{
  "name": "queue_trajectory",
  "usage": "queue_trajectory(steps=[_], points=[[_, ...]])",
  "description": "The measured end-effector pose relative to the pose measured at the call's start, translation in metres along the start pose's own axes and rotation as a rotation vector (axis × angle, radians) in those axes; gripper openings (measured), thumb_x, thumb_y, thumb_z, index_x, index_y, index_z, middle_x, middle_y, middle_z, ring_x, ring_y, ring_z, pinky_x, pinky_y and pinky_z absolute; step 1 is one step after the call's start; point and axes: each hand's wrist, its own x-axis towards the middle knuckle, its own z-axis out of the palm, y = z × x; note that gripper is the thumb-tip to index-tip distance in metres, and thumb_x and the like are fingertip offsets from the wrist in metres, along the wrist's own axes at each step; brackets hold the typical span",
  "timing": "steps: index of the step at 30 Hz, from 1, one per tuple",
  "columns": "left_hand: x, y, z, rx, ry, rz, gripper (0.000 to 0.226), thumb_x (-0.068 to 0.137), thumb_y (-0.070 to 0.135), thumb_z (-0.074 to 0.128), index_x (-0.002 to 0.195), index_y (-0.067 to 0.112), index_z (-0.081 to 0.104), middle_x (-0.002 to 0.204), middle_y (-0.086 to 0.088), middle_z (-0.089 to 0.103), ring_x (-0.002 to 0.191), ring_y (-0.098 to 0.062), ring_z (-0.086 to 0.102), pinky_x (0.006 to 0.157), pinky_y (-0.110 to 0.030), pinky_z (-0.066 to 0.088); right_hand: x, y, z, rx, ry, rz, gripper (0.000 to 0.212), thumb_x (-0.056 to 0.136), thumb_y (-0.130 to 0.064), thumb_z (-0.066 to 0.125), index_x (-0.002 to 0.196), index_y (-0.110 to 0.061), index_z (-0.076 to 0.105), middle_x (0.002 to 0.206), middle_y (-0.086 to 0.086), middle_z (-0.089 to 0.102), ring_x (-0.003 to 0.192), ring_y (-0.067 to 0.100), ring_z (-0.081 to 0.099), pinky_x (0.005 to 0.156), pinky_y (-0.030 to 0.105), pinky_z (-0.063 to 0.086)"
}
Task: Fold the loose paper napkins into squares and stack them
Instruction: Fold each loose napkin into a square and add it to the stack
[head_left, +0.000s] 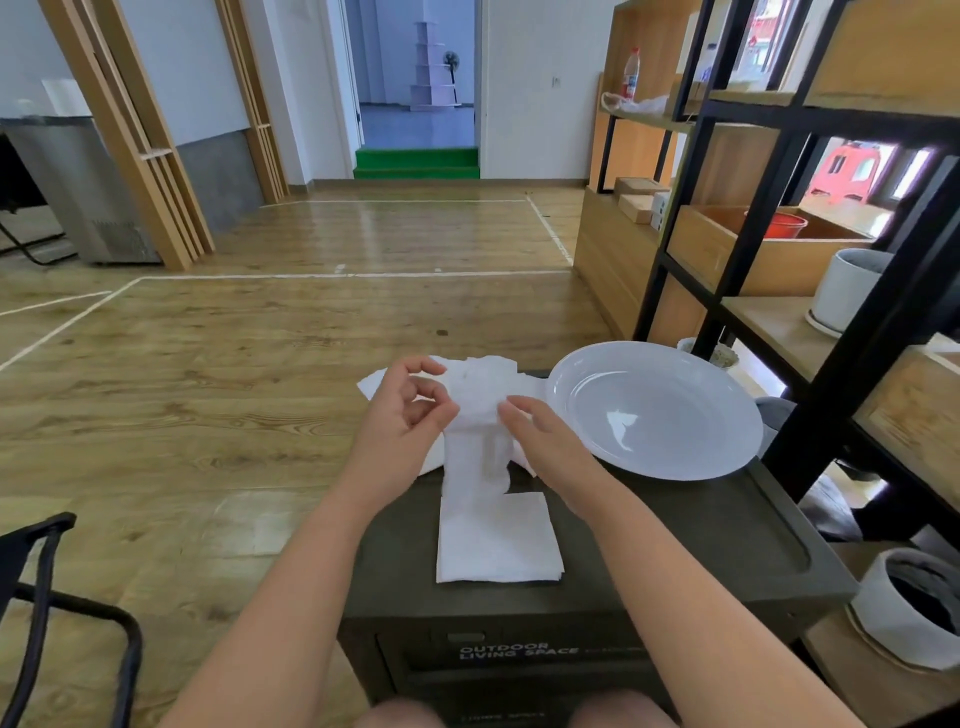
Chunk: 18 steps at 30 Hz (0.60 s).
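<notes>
A white paper napkin (475, 447) hangs folded lengthwise above the dark box lid, held up between both hands. My left hand (402, 415) pinches its upper left part with curled fingers. My right hand (540, 431) holds its upper right edge with fingers nearly straight. Below it, a stack of square folded napkins (498, 540) lies on the lid close to me. Several loose napkins (483, 371) lie in a heap behind my hands, at the far edge of the lid.
The dark storage box (675, 530) serves as the work surface. A large white plate (654, 410) sits on its right far part. Black-framed wooden shelves (779, 218) stand to the right, with a grey pot (914, 608) near the box. A black chair frame (47, 597) is at the left.
</notes>
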Motion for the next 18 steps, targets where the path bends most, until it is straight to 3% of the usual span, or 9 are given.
queue_trajectory(steps=[3,5,9,11,13,15,16,18], points=[[0.005,0.011,-0.008,-0.049,-0.028,0.009,0.038,0.089,-0.003,0.058,0.1,0.032,0.051,0.073,0.014,0.056,0.067,-0.003,0.055,0.067,-0.009,0.044,0.004,-0.004,-0.003,0.432,-0.221,0.169,0.058,0.089,-0.066,0.041,0.131,-0.027,0.052,0.127,-0.003,0.061,0.117,0.02,0.057,0.103,0.04,0.044],[0.003,0.015,-0.012,-0.029,-0.052,0.036,0.04,0.089,-0.005,0.058,0.103,0.032,0.051,0.073,0.014,0.055,0.066,-0.004,0.053,0.065,-0.01,0.044,0.002,-0.004,-0.004,0.64,-0.345,0.245,0.053,0.09,-0.061,0.045,0.13,-0.027,0.053,0.124,0.002,0.065,0.113,0.025,0.062,0.097,0.043,0.049],[-0.006,0.014,-0.014,-0.031,-0.068,0.064,0.042,0.095,0.008,0.053,0.113,0.046,0.048,0.078,0.015,0.056,0.071,-0.002,0.055,0.068,-0.012,0.047,-0.002,0.004,-0.003,0.799,-0.339,0.136,0.043,0.09,-0.023,0.063,0.132,-0.016,0.052,0.126,0.01,0.062,0.109,0.026,0.063,0.076,0.036,0.055],[-0.009,0.009,-0.011,-0.131,-0.043,-0.046,0.03,0.096,0.034,0.051,0.118,0.052,0.043,0.095,0.011,0.063,0.087,-0.007,0.062,0.078,-0.023,0.053,-0.005,0.006,-0.005,0.812,-0.288,0.041,0.038,0.089,-0.019,0.064,0.126,-0.018,0.056,0.121,0.008,0.066,0.106,0.026,0.066,0.074,0.039,0.056],[-0.009,0.002,-0.011,-0.141,-0.047,-0.219,0.043,0.086,0.047,0.061,0.121,0.057,0.038,0.117,0.011,0.061,0.103,-0.013,0.064,0.089,-0.038,0.052,-0.006,0.005,-0.006,0.787,-0.189,-0.024,0.037,0.087,-0.018,0.067,0.123,-0.019,0.058,0.116,0.007,0.068,0.104,0.026,0.067,0.074,0.041,0.057],[-0.01,-0.004,-0.011,-0.041,-0.129,-0.314,0.061,0.081,0.034,0.072,0.13,0.048,0.04,0.122,0.011,0.061,0.101,-0.011,0.067,0.088,-0.035,0.052,-0.006,0.006,-0.006,0.781,-0.105,-0.072,0.038,0.085,-0.017,0.07,0.121,-0.019,0.059,0.113,0.006,0.07,0.102,0.026,0.068,0.076,0.04,0.058],[-0.011,-0.006,-0.009,0.011,-0.164,-0.322,0.055,0.082,0.024,0.073,0.129,0.039,0.048,0.118,0.008,0.066,0.098,-0.011,0.068,0.087,-0.032,0.053,-0.007,0.007,-0.007,0.77,-0.077,-0.096,0.036,0.084,-0.019,0.071,0.118,-0.02,0.061,0.112,0.005,0.07,0.101,0.025,0.068,0.077,0.04,0.058],[-0.012,-0.007,-0.006,0.053,-0.157,-0.293,0.032,0.085,0.007,0.067,0.105,0.031,0.07,0.104,0.004,0.073,0.093,-0.011,0.07,0.082,-0.026,0.055,-0.009,0.008,-0.01,0.715,-0.071,-0.14,0.027,0.083,-0.031,0.07,0.109,-0.023,0.068,0.111,0.004,0.071,0.101,0.024,0.068,0.081,0.042,0.057]])
